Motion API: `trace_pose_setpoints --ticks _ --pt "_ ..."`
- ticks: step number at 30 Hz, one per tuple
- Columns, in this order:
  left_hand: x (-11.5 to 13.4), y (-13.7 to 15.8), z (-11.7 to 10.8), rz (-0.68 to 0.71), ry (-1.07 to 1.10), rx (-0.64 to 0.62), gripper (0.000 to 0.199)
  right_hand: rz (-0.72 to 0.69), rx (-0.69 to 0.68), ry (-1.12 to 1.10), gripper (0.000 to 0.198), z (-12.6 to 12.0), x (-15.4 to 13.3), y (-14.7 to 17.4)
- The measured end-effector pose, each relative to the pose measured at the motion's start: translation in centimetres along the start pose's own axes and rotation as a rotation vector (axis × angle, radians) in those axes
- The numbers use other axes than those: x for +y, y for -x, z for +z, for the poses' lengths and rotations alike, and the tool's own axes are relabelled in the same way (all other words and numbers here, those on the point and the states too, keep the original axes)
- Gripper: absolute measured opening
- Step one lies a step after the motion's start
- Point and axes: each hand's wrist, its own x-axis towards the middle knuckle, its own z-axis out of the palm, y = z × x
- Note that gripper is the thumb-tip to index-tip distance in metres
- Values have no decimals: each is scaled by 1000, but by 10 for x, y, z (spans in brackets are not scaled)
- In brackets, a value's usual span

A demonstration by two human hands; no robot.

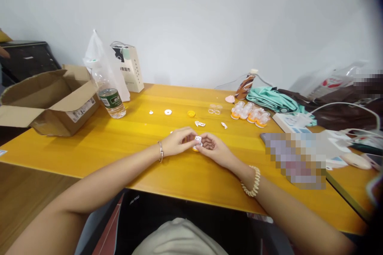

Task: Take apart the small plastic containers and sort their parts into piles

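Note:
My left hand [182,142] pinches a small white piece with dark markings or openings [198,138] between thumb and fingers. Beneath it, close to the tabletop, sits a small round white-and-orange base [195,148]. My right hand [214,150] is curled with its thumb and fingertips at this base; the fingers partly hide it. Just beyond my hands lie white openwork pieces [200,124] and a small white part [224,125]. Farther back are a yellow ring [191,114], a white disc [168,112], a tiny white knob-like part [151,112] and clear ring-shaped parts [215,109].
Several clear-domed, orange-based toys [250,114] stand to the right, near a brown drink bottle [246,84] and teal cloth [272,99]. A water bottle [111,101], an open cardboard box [56,111] and a paper bag [132,69] occupy the left. Cables and a pixelated phone-like area [295,161] are at right.

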Motion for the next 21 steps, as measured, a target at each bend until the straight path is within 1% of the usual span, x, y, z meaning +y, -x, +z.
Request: trace_pose_setpoints --ticks 2,4,7,9,10,11,13,15,17,19,21 --pt "-1 0 2 15 24 23 24 6 -37 -67 32 2 0 -1" --pt "-1 0 3 33 33 17 22 25 -111 -114 31 2 -2 0" --pt "0 0 2 52 60 -39 21 88 -200 -121 28 1 -5 1" --pt "0 0 1 49 92 -77 20 116 -218 -113 28 0 -6 2" --pt "0 -1 2 39 106 -76 19 119 -216 -106 28 1 -6 2" --pt "0 -1 3 23 115 -60 18 116 -204 -93 28 2 -6 2" --pt "1 -1 6 -28 119 10 17 95 -156 -41 29 4 -5 1" --pt "3 -1 11 -93 107 96 18 55 -70 54 28 8 -4 -1" --pt "5 -1 16 -143 95 180 19 -14 41 169 26 10 -3 -2" --pt "8 -1 19 -135 90 243 17 -81 109 241 24 11 -2 -1" --pt "8 -2 16 -81 109 290 15 -103 65 242 24 10 -2 1"
